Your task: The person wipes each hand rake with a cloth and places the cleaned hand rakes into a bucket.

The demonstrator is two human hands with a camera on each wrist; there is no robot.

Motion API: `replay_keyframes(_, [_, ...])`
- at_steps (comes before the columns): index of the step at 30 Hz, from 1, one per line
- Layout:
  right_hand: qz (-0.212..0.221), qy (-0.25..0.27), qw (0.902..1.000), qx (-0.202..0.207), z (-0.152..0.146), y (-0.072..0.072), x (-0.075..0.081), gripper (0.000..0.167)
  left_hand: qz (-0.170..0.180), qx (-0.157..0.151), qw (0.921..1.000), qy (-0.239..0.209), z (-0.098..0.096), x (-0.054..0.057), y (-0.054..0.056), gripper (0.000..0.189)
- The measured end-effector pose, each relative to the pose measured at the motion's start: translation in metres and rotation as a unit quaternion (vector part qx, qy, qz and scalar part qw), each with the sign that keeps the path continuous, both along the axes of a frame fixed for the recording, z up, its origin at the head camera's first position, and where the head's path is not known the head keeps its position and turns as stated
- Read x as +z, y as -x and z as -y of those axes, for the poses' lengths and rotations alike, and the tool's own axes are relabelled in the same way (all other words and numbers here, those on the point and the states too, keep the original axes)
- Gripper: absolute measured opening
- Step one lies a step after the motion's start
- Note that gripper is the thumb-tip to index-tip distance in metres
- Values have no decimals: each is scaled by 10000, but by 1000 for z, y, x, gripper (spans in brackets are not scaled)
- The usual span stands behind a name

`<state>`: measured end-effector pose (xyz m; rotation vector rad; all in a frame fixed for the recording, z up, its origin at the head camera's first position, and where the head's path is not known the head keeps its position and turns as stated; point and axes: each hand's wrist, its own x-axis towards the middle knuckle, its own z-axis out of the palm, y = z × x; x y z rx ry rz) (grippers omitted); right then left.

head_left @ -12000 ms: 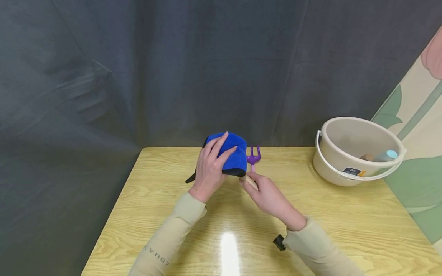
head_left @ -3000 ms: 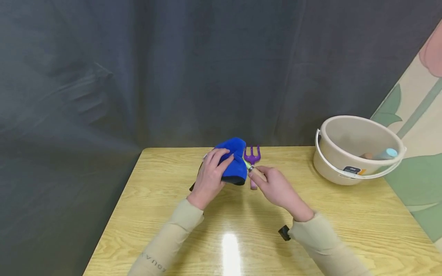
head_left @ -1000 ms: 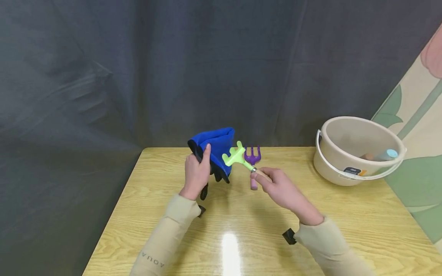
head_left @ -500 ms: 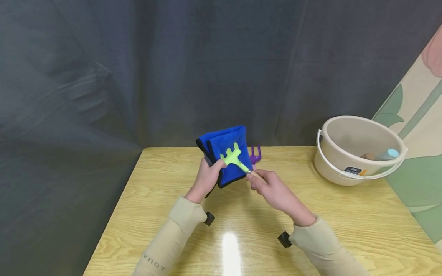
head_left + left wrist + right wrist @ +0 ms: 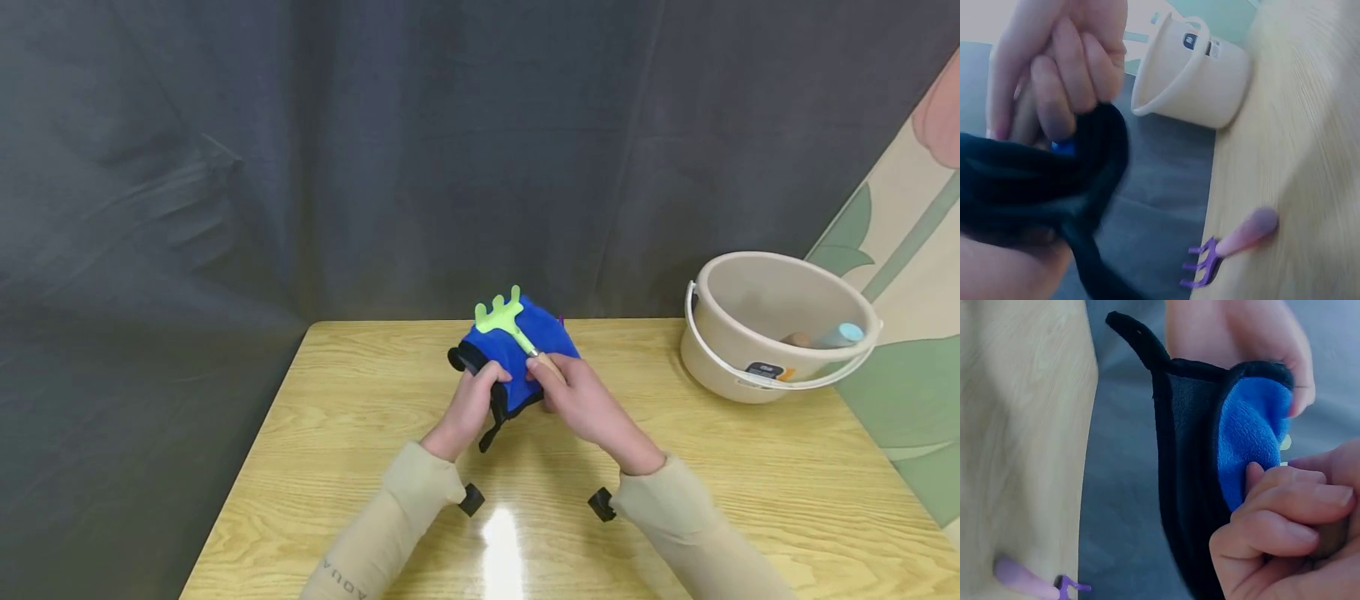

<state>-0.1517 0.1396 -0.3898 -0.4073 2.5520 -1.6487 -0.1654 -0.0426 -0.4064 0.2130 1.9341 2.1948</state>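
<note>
A round beige plastic bucket [image 5: 738, 346] with a white carrying handle [image 5: 817, 384] stands upright on the pale wood-grain worktop [image 5: 360, 400], near its far edge and well apart from the hands. Inside it, two things lean low against the side wall: a pale blue cylindrical piece with a rounded end [image 5: 838, 336] and, just beside that, a brown rounded end [image 5: 797, 340]; the rest of both is hidden by the rim. The bucket's handle hangs down across its front, over a dark label.

Above the worktop, the left hand [image 5: 465, 406] has its grip pinching the black-edged corner of a folded bright blue plush cloth [image 5: 551, 333], thumb on the blue face; a black strap dangles below. The right hand [image 5: 581, 404] has its grip curled round the wooden handle of a lime-green toy-like rake [image 5: 501, 317], whose prongs point up and away in front of the cloth. A purple three-pronged fork with a pink handle [image 5: 1247, 232] lies on the worktop, mostly hidden behind the cloth in the head view.
</note>
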Motion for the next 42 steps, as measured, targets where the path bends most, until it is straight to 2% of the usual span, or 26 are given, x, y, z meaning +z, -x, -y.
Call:
replay_keyframes(3, [25,-66,10000,-9,2,3,-2,38,39,-157,9999,-17,-2,-2,-2,61])
replay_keyframes(6, [100,-42,9999,65,3,4,-5,37,7,-136,9983,-558,-4,-3,-1,62])
replay_keyframes(10, [102,1,9998,152,3,4,-7,37,-86,251,9931,-1142,-4,-5,3,74])
replay_keyframes(13, [105,-55,9997,235,2,1,-6,37,-266,804,9877,-1314,2,-6,9,70])
replay_keyframes(15, [170,-133,9993,294,0,-1,-7,38,-504,1046,9827,-1444,8,-4,14,64])
replay_keyframes(17, [245,-234,9988,358,-2,-4,-9,38,-806,1217,9792,-1412,15,0,19,59])
replay_keyframes(19, [388,-331,9978,422,-2,-7,-12,39,-1023,1227,9758,-1496,21,6,21,57])
replay_keyframes(23, [528,-508,9959,536,-2,-12,-17,39,-1027,1246,9777,-1345,29,19,21,63])
replay_keyframes(27, [408,-500,9966,520,-2,-14,-16,40,-963,1154,9829,-1061,31,25,18,67])
replay_keyframes(30, [331,-450,9973,468,-4,-15,-12,40,-942,1101,9848,-955,29,25,16,66])
replay_keyframes(37, [255,-174,9990,333,-7,-12,-4,37,-761,1020,9850,-1168,20,20,12,64])
replay_keyframes(42, [216,-70,9994,259,-6,-12,-4,36,-612,1118,9883,-841,13,16,8,71])
